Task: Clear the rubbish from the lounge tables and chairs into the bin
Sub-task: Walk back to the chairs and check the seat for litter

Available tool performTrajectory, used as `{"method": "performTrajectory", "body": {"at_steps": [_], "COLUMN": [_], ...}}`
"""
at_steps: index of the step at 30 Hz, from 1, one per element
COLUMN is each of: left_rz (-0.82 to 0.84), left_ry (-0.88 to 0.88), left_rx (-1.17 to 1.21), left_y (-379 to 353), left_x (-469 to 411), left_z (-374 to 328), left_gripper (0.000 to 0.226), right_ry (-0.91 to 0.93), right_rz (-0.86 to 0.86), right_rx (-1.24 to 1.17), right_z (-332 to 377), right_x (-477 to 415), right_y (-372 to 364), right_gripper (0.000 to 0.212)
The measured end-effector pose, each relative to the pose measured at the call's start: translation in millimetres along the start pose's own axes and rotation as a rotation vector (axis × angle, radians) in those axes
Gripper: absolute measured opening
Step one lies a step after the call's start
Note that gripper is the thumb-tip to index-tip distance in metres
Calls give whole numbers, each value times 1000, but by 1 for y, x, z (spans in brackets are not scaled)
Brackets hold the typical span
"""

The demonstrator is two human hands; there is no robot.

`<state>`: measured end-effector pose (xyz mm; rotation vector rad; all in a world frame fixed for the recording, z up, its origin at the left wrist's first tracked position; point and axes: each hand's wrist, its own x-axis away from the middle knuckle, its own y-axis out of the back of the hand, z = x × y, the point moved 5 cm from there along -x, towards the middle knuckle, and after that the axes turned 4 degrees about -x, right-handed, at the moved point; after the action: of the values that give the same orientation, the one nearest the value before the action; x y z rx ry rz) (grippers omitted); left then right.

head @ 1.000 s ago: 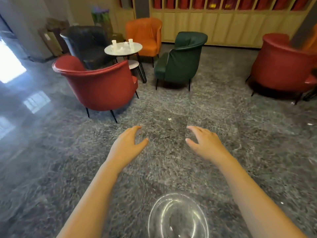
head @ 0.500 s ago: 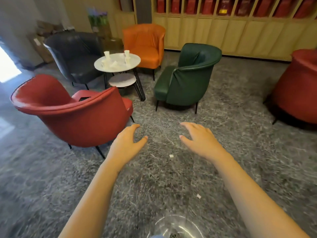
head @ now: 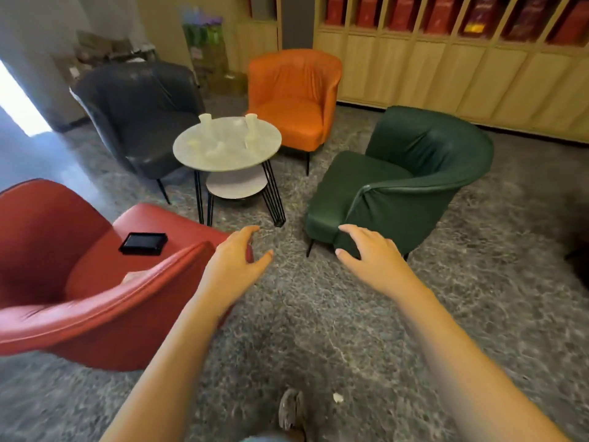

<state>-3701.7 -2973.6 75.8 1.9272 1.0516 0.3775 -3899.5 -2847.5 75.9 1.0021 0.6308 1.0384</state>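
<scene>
1. You have closed in on the lounge group. A second ago the round table (head: 236, 161) sat well off across the floor; now it stands just ahead, between the red chair (head: 79, 314) and the green chair (head: 398, 193).
2. Your left hand (head: 237, 266) and right hand (head: 369, 260) are both empty, as before, with fingers loosely curved, thumbs apart and nothing gripped. The left hangs over the red chair's front corner, the right in front of the green chair's arm.
3. The rubbish waits on the round table: two pale cups (head: 251, 130) stand upright near its far edge, and blurred pale pieces (head: 216, 149) lie near its middle. They are too blurred to identify.
4. Newly in sight is a flat black object (head: 143, 243) lying on the red chair's seat. Whether it is rubbish or someone's belonging is unclear.
5. A small pale scrap (head: 338, 397), ahead of your hands a moment ago, now lies on the floor by your shoe (head: 290, 409), not picked up.
6. No bin shows. On this evidence nothing has been collected yet, and the first pickup at the table looks likely to be next.
</scene>
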Motion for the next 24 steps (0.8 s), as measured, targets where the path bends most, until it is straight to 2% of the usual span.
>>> {"method": "performTrajectory", "body": {"at_steps": [9,15,19,24], "left_rz": [-79,-224,-342,-453], "left_ry": [77,179,342,579], "left_rx": [-20,-22,-24,-15], "left_y": [21,26,38,61], "left_x": [-248,-367,-422,-438], "left_z": [60,119,162,214], "left_gripper": [54,49,48,49], "right_ry": [135,335,487,709], "right_rz": [26,99,218,369], "right_rx": [-30,-21,-10,29], "right_z": [12,41,77,148], "right_x": [-274,-451,-559,-645], "right_y": [26,6,-15,-56], "right_gripper": [51,50,47,46]}}
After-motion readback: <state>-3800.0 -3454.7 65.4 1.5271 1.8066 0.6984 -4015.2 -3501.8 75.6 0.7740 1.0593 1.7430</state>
